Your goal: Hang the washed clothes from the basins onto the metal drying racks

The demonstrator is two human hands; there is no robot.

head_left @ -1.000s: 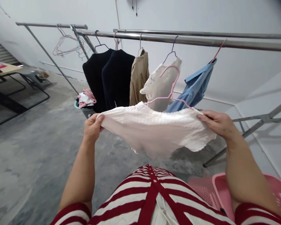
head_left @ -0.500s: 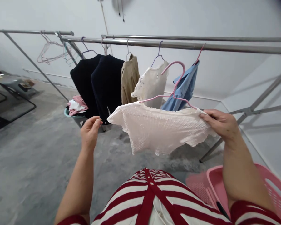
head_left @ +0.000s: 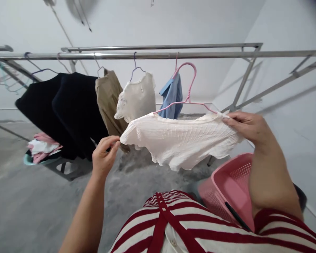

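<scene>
A white crinkled blouse [head_left: 184,138] hangs on a pink hanger [head_left: 189,95] in front of me, its hem ruffled. My right hand [head_left: 249,128] grips the blouse at the right shoulder, thumb on top. At the opposite end, my left hand [head_left: 105,154] pinches the tip of the left sleeve between thumb and forefinger. The hanger's hook stands free in the air, in front of the metal rail [head_left: 208,54]. The hanger's ends are hidden inside the blouse.
Dark tops [head_left: 76,105], khaki clothing [head_left: 107,98], a white lace top [head_left: 138,96] and a blue garment [head_left: 173,93] hang from the rail. A pink basket [head_left: 213,189] stands low right. Clothes fill a teal basin [head_left: 28,161] at left.
My left fingers have come to the sleeve tip, from which they were apart. The view has turned right, so the rack and its clothes appear farther left.
</scene>
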